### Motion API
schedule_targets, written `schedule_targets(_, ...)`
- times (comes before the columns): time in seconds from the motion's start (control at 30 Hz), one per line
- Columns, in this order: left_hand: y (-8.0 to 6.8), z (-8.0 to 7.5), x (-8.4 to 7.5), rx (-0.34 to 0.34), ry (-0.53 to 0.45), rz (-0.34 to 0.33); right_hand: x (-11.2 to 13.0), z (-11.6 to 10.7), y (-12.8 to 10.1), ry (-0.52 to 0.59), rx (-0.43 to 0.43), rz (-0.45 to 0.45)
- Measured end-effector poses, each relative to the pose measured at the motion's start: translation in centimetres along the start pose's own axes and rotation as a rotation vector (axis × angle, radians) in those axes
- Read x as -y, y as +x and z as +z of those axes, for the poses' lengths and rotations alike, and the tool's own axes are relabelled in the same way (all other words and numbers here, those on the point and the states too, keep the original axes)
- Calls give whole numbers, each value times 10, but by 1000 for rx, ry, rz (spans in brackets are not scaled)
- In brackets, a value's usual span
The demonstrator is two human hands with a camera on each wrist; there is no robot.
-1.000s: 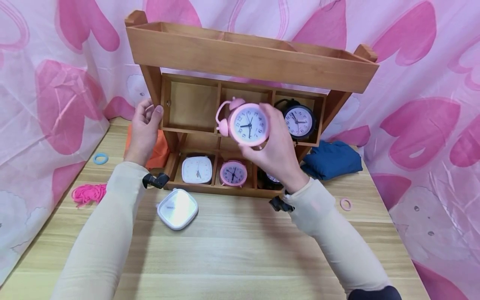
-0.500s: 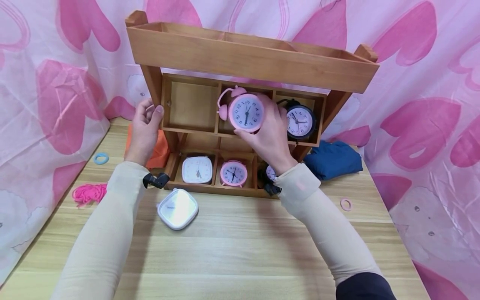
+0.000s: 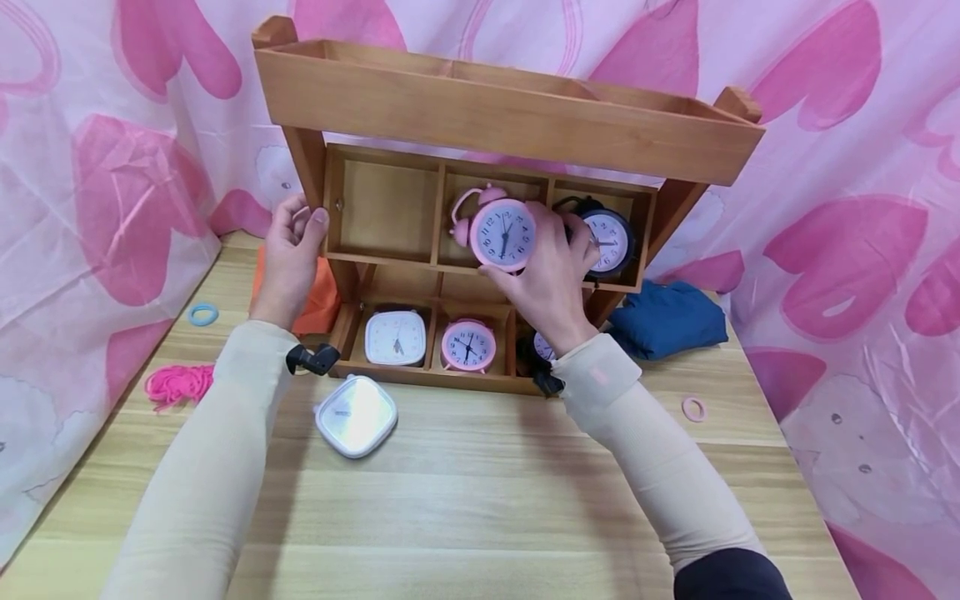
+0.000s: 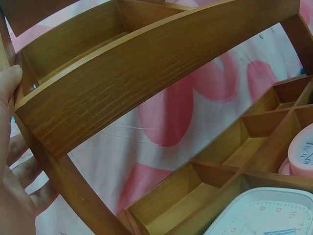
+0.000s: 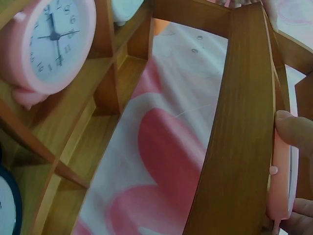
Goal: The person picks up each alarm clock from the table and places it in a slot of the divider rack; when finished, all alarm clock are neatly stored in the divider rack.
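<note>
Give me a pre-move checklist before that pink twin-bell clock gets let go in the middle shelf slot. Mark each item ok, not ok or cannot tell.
1. Right hand grips the pink alarm clock: ok.
2. Left hand holds the wooden shelf by its left upright: ok.
3. Clock is in front of the middle compartment of the upper row, face outward: ok.
4. Clock feet rest flat on the compartment floor: cannot tell, the hand hides them.
5. Clock clears the black alarm clock in the right compartment: ok, a divider stands between them.
6. Clock upright: not ok, it tilts slightly.
</note>
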State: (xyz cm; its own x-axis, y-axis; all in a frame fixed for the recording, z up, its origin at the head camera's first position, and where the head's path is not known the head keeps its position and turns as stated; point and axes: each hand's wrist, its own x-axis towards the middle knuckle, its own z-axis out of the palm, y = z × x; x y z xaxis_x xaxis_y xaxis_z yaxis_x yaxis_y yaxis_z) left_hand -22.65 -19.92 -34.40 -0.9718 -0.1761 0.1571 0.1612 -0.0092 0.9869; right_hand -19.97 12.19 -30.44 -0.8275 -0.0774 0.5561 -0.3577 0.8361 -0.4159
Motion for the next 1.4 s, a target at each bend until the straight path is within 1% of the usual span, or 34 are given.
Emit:
schedule_targets(0.1, 0, 0, 1, 1, 9, -13, -1, 3, 1, -11, 27, 17)
schedule_targets(0.23, 0, 0, 2, 0, 9, -21, -1, 4, 3, -30, 62, 12)
schedule_targets(0.33, 1, 0, 3, 2, 9, -18, -1, 3, 2, -45, 74, -1)
schedule_targets(0.43, 0, 1, 2, 3, 9, -14, -1, -1, -2, -56, 65, -24)
schedule_targets(0.53, 0, 1, 1, 5, 9, -10, 2, -6, -9, -43, 24, -68)
schedule_targets(0.63, 0, 1, 1, 6, 6, -2, 9, -11, -21, -6, -15, -140)
schedule_targets(0.7, 0, 0, 1, 10, 5, -6, 15, -13, -34, 37, -14, -191)
schedule_targets(0.77, -1, 0, 1, 5, -3, -6, 21, -12, -51, 80, 16, -233)
schedule_targets(0.83, -3, -1, 1, 1, -7, -8, 25, -7, -68, 135, 70, -262)
schedule_targets(0.93, -5, -4, 1, -8, -25, -6, 29, 3, -98, 195, 221, -244)
schedule_targets(1.07, -3, -5, 1, -7, -27, -8, 26, 22, -138, 208, 447, -191)
schedule_targets(1.13, -2, -4, 1, -3, -14, -17, 25, 31, -155, 203, 529, -176)
schedule_targets(1.2, -1, -2, 1, -1, 1, -23, 25, 39, -166, 205, 595, -161)
schedule_targets(1.27, 0, -2, 1, 2, 4, -26, 28, 46, -172, 204, 648, -147)
schedule_targets(1.4, 0, -1, 1, -1, -14, -13, 38, 61, -175, 192, 720, -154)
